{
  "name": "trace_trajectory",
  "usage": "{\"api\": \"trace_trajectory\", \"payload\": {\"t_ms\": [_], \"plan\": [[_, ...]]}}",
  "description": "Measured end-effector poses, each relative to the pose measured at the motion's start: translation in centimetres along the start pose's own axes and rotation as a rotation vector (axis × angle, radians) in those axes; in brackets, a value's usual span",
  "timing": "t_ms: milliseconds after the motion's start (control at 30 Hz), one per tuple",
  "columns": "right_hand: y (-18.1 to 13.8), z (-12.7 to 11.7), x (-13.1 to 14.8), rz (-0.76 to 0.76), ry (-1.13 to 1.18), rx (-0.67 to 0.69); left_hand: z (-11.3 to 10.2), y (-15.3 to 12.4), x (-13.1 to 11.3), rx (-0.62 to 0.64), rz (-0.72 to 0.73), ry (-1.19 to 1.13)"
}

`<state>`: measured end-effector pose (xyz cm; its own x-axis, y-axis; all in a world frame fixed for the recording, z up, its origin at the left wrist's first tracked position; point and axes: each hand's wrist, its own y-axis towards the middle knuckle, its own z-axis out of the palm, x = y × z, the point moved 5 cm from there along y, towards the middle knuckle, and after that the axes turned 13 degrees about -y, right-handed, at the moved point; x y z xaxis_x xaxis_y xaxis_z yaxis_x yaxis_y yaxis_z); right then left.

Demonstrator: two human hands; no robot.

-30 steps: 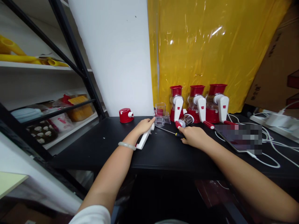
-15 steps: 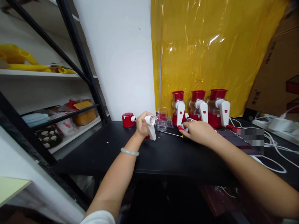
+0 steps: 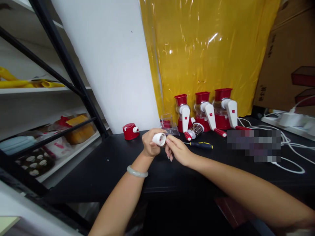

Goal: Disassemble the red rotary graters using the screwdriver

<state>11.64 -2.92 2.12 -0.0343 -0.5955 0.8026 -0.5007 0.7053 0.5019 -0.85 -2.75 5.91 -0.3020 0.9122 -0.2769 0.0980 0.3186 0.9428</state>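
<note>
My left hand (image 3: pixel 149 144) is closed around a white crank handle (image 3: pixel 157 139), its round hollow end turned toward me. The rest of the crank handle is hidden by my hands. At the rim of that opening, my right hand (image 3: pixel 180 151) has its thumb and fingertips pinched together; whatever they hold is too small to make out. A screwdriver (image 3: pixel 201 145) with a black and yellow handle lies to the right of my hands. Behind it rests a metal grating drum (image 3: pixel 197 130). Just beyond my fingers stands a clear plastic housing (image 3: pixel 172 130), partly hidden.
A red base (image 3: pixel 130 131) with a white knob sits at the left on the black table (image 3: pixel 110 164). Three red and white rotary graters (image 3: pixel 203 111) line the back. White cables (image 3: pixel 287 144) and a power strip (image 3: pixel 273 122) lie at the right. A shelf rack (image 3: pixel 85 95) borders the left.
My right hand has moved left from beside the grating drum to the crank handle, uncovering the drum and screwdriver handle. The crank handle's round end now faces me more. The view has shifted slightly.
</note>
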Motion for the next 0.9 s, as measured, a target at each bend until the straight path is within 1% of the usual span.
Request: {"api": "trace_trajectory", "payload": {"t_ms": [133, 200, 267, 367, 500, 600, 733, 900], "plan": [[-0.1, -0.4, -0.4, 0.001, 0.001, -0.055, 0.9, 0.2, -1.1, 0.052, 0.175, -0.043], [-0.2, -0.5, -0.3, -0.013, -0.032, -0.095, 1.2, 0.3, -1.7, 0.060, 0.235, -0.035], [-0.3, -0.8, -0.2, -0.025, -0.082, -0.143, 1.4, 0.4, -2.1, 0.067, 0.264, 0.009], [-0.2, -1.1, -0.2, -0.039, -0.132, -0.184, 1.5, 0.5, -2.2, 0.059, 0.230, 0.093], [0.1, -1.2, -0.5, -0.037, -0.102, -0.175, 1.2, 0.7, -2.1, 0.032, 0.175, 0.124], [0.2, -1.1, -0.8, -0.024, -0.075, -0.177, 1.1, 0.8, -2.1, 0.033, 0.177, 0.121], [0.2, -1.1, -1.1, -0.012, -0.066, -0.215, 1.2, 0.7, -1.9, 0.012, 0.165, 0.097], [0.2, -1.2, -1.2, -0.026, -0.088, -0.252, 1.3, 0.6, -2.0, -0.011, 0.203, 0.079]]}}
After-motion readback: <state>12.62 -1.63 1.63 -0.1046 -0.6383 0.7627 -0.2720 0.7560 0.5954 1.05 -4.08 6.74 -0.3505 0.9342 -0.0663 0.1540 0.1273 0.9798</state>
